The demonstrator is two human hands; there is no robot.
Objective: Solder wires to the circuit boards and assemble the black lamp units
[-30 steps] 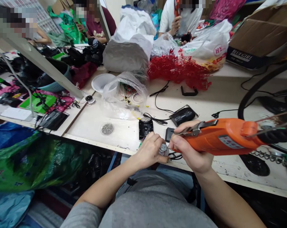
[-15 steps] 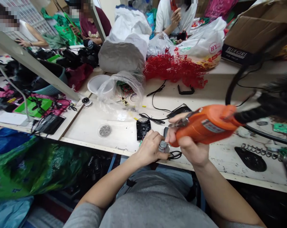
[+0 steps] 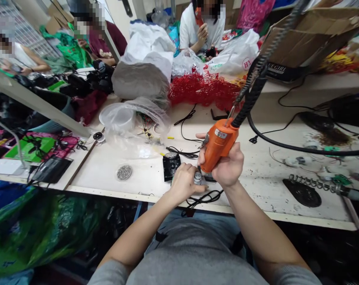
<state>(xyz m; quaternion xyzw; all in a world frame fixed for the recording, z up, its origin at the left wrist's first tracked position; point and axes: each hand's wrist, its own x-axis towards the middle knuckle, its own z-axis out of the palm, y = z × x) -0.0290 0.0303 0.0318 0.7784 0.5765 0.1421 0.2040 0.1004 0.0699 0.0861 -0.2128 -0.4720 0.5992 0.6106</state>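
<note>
My right hand point(image 3: 226, 168) is wrapped round an orange electric screwdriver point(image 3: 217, 143), held upright with its tip down on a small round metal part point(image 3: 197, 179). A thick black cable point(image 3: 253, 89) rises from the tool's top. My left hand point(image 3: 183, 186) is closed on that metal part at the table's front edge. A black square component point(image 3: 170, 164) lies just left of my hands, and thin black wires point(image 3: 203, 196) trail under them.
A small dish of screws point(image 3: 124, 172) sits left of the component. A clear plastic bag of parts point(image 3: 137, 124), red netting point(image 3: 204, 91), a cardboard box point(image 3: 304, 43) and a soldering-iron stand point(image 3: 308, 186) crowd the white table point(image 3: 256, 182). Other people sit at the far side.
My right hand has swung the orange screwdriver from lying sideways to upright, tip down on the part in my left hand. The view has shifted slightly left.
</note>
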